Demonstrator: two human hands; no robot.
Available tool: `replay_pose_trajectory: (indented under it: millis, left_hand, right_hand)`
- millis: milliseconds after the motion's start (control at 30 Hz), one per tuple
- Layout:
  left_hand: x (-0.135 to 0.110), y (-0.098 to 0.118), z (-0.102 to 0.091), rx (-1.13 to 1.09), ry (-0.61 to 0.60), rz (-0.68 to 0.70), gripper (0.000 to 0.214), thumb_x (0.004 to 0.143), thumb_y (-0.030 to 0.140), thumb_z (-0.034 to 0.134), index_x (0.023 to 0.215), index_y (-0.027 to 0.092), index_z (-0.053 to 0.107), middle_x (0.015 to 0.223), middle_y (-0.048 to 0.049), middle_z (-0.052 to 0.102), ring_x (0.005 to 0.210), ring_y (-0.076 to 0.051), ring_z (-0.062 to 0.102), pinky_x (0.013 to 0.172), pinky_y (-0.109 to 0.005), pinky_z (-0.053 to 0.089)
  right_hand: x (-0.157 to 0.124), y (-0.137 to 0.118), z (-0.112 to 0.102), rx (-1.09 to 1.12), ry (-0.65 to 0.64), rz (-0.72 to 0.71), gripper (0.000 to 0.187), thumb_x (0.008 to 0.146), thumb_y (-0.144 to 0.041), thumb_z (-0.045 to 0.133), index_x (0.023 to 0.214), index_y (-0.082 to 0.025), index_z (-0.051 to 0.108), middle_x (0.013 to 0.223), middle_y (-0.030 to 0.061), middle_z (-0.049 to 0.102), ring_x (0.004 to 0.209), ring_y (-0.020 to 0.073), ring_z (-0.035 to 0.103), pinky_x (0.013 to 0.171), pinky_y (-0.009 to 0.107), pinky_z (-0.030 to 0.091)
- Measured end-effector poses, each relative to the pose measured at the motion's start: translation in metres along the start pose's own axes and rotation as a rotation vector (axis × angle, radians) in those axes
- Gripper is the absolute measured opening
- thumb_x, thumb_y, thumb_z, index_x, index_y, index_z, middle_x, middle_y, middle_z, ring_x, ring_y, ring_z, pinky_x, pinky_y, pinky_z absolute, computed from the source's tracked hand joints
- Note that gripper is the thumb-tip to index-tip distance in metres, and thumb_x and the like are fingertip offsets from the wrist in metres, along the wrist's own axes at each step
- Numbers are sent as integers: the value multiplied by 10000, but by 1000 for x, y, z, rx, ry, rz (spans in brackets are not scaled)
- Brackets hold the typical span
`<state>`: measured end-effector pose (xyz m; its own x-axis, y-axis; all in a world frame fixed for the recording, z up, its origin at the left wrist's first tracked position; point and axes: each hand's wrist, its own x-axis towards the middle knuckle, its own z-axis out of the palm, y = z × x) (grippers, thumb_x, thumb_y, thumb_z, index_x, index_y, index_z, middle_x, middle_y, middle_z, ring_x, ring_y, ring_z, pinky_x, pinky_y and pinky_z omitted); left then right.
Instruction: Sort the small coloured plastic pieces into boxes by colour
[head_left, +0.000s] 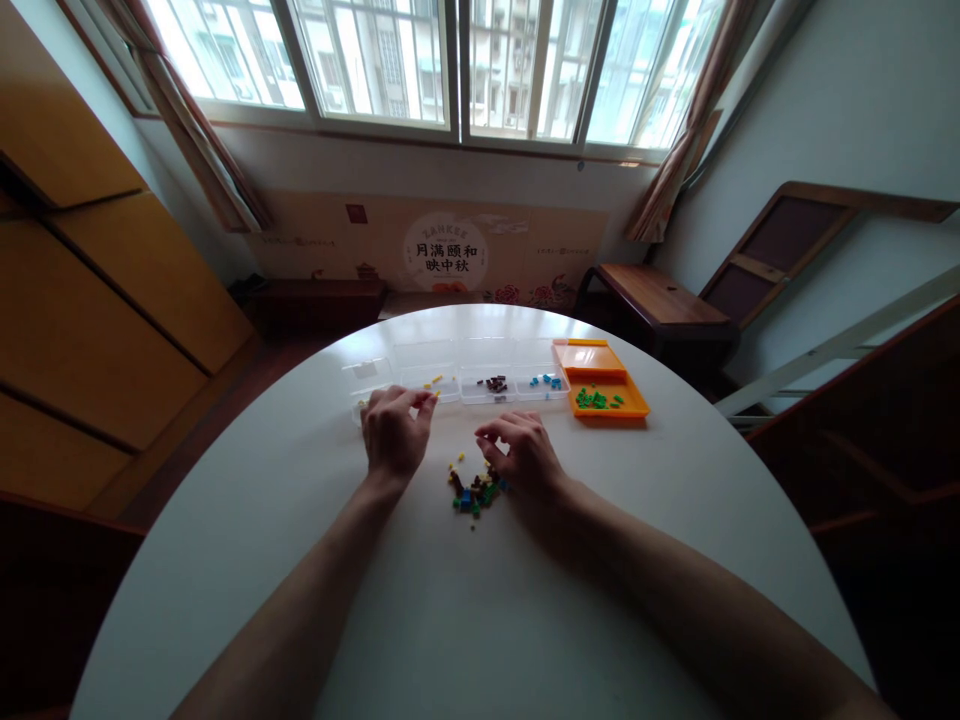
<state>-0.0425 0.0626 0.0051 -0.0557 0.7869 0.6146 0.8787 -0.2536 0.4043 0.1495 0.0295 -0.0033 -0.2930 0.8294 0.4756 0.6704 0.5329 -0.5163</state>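
Note:
My left hand (396, 432) is closed in a pinch at the front of the clear box with yellow bricks (435, 381); a tiny yellow brick (437, 394) shows at its fingertips. My right hand (523, 450) hovers over the right side of a loose pile of mixed small bricks (474, 496) in brown, blue, green and yellow. Its thumb and forefinger are curled together, and whatever is between them is too small to make out. Part of the pile is hidden by this hand.
Behind the pile stand clear boxes with dark brown bricks (495, 384) and blue bricks (547, 382). An orange box (634, 398) with its lid raised holds green bricks (596, 399). My left hand partly covers another clear box (366, 372). All rest on a round white table (247, 520).

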Motion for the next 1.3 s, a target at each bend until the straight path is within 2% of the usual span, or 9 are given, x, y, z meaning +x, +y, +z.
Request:
replay_pose_trajectory:
  millis: [133,367,433,500,600,733,1000,1133,1300]
  left_hand:
    - [6,-14,3,84,50,-116,317,896,389,504,781,183,716,828,-82,688,833,-254,553,763,-354,399]
    - [4,-21,-1,-44,46,-57,346,900,384,477,744,170,699,765,-71,659,787,-224,555,781,-345,425]
    - [2,-15,-4,-172,-83,50,275,869,355,522,747,179,694,759,-55,651,790,-209,562,778,-332,443]
    - [-1,-8,-7,-301,-287,170,184,824,317,574,769,195,698,785,-39,650,811,-196,571,783,-318,458]
    - [-5,1,-11,-399,-533,265,120,761,212,588,770,214,707,812,-26,639,831,-182,576,795,-306,468]
    - [-6,5,-14,-377,-645,289,158,723,139,573,748,217,709,796,-8,621,812,-165,574,818,-304,457]
    - [-7,2,-9,-320,-674,283,78,750,222,644,738,207,720,791,-20,631,808,-169,553,768,-291,446]
    - [-8,3,-8,-341,-663,281,75,758,215,644,760,209,718,812,-25,644,834,-176,559,776,-294,452]
    - [-7,4,-6,-321,-497,263,119,807,270,621,768,202,711,828,-33,661,842,-182,569,806,-314,454]
  right_hand:
    - [0,-1,0,1,-18,1,75,843,-181,618,824,-205,686,799,8,706,786,161,611,808,312,354]
    - [1,5,-2,-4,18,-12,88,846,-182,604,819,-203,685,782,11,699,792,168,607,803,317,347]
    - [2,8,-3,-2,24,-6,93,854,-196,598,826,-207,686,783,10,695,806,170,606,810,317,347]
    - [2,9,-4,0,29,5,97,860,-206,595,832,-209,687,786,9,694,812,170,605,819,319,346]
    - [1,10,-5,-5,37,15,91,857,-208,602,832,-208,689,785,7,692,810,170,605,819,320,343]
    - [1,11,-4,-15,38,11,93,853,-205,604,820,-207,691,775,5,687,804,167,604,822,319,342]
    - [2,18,-2,9,63,41,95,839,-197,610,796,-206,695,751,-2,688,784,160,607,819,305,356]
    - [3,23,-3,94,53,83,115,836,-209,600,783,-202,701,744,0,683,706,140,591,743,264,400]
    - [3,23,-5,123,70,130,143,837,-228,577,790,-194,707,739,8,675,666,136,570,677,238,417]
